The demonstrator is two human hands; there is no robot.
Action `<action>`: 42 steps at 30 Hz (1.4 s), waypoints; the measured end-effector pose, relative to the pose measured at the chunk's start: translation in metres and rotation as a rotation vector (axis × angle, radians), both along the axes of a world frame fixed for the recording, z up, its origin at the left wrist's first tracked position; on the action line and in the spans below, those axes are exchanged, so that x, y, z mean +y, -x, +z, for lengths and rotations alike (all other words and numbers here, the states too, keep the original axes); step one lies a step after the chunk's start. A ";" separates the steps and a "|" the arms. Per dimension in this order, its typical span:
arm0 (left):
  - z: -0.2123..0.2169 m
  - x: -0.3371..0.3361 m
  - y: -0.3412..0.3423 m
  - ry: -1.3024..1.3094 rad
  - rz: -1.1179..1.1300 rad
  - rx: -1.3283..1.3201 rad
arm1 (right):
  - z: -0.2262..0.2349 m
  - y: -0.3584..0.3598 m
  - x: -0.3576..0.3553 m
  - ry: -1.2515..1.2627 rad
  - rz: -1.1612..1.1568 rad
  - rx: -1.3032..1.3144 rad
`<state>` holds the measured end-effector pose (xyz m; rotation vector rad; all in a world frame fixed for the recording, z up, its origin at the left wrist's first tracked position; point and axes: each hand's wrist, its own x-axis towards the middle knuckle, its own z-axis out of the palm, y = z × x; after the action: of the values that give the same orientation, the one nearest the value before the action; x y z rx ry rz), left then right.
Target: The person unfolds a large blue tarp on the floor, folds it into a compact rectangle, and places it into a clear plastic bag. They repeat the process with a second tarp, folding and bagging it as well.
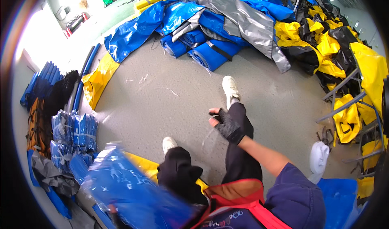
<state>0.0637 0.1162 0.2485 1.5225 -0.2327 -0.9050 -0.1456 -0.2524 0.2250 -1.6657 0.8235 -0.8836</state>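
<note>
At the lower left, a blue package in clear plastic wrap [133, 180] is smeared by motion. My left hand [112, 210] grips its lower left edge; only a bit of finger and dark glove shows, the rest being hidden or blurred. My right hand [229, 125], in a black fingerless glove, is held out over my right leg. Its bare fingertips are bent and stand apart, with no object visible between them. Beside that hand a faint, pale, thin streak hangs over the floor; I cannot make out what it is.
Several wrapped blue bundles [75, 131] are stacked at left. Blue rolls [214, 54] and a grey sheet [247, 18] lie ahead. A yellow sheet [97, 81] curves along the floor. Yellow and black material [308, 46] and metal frames [348, 95] crowd the right, near a white roll [319, 158].
</note>
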 end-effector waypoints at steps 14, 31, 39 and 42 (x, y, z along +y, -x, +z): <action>-0.146 -0.225 -0.138 -0.153 -0.106 0.303 | -0.163 0.070 -0.336 -0.117 0.038 0.885; -0.110 -0.154 -0.283 -0.445 0.124 0.357 | -0.098 -0.030 -0.740 0.121 -0.839 0.971; -0.039 -0.485 -0.209 -0.061 -0.457 0.276 | 0.057 -0.058 -0.374 0.554 0.847 0.195; -0.007 -0.591 -0.103 0.009 -0.686 0.370 | 0.091 -0.039 -0.261 0.228 1.128 -0.141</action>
<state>0.1667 -0.4745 0.2414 1.2413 -0.5013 -1.7020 -0.1067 -0.5130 0.3161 -1.8594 -0.3664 -0.2717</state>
